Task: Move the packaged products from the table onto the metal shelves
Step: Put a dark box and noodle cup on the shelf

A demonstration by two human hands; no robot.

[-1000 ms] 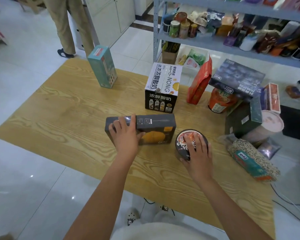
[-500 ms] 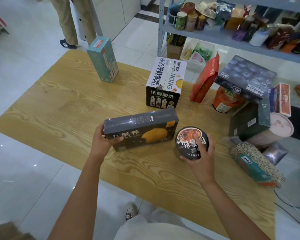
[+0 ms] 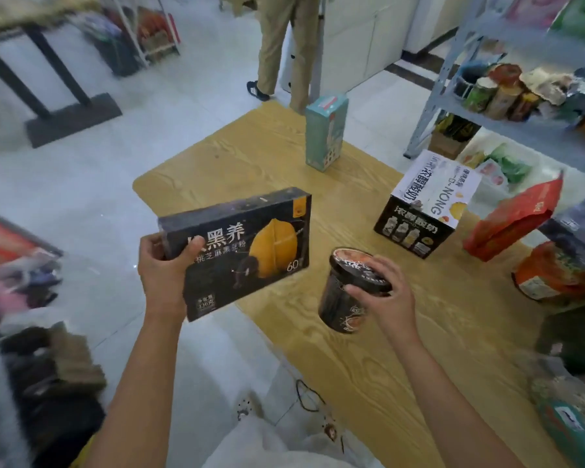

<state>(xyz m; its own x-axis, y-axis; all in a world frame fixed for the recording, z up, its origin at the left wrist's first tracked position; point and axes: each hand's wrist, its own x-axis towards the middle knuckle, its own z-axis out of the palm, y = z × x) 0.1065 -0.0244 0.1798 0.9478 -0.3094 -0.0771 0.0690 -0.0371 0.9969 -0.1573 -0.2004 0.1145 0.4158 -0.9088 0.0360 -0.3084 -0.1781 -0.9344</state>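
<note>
Grips the dark box (image 3: 247, 248) by its end in the left hand (image 3: 164, 268) at centre left, clasps the black cup (image 3: 343, 298) by its lid in the right hand (image 3: 385, 288) over the table (image 3: 250, 157), seemingly mid-carry, and next needs a turn toward the metal shelves (image 3: 434, 106) at upper right.
</note>
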